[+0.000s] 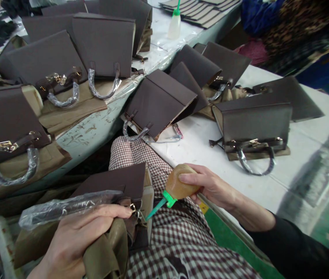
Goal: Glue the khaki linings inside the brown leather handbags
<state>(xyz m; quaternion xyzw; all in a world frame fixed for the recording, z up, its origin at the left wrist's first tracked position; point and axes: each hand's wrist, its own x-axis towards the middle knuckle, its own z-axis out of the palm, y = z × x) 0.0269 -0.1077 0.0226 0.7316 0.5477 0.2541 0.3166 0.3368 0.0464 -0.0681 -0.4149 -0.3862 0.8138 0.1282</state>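
My right hand (211, 186) is wrapped round a squeeze glue bottle (181, 182) of amber colour with a green cap. The bottle tips down to the left, and its green nozzle (156, 208) points at the side edge of a dark brown handbag (114, 180) on my lap. With my left hand (85, 232) I grip that handbag near a small gold ring (132, 208), fingers closed over its olive-brown lining (109, 250). A plastic-wrapped handle (68, 207) lies across the bag above this hand. Whether the nozzle tip touches the bag, I cannot tell.
Several similar handbags (103, 42) stand on the left table, others (257, 124) on the white table (199, 149) at right. A second glue bottle (174, 25) stands farther back, near stacked flat panels (202, 11). Cloth bundles (295, 35) lie at the upper right.
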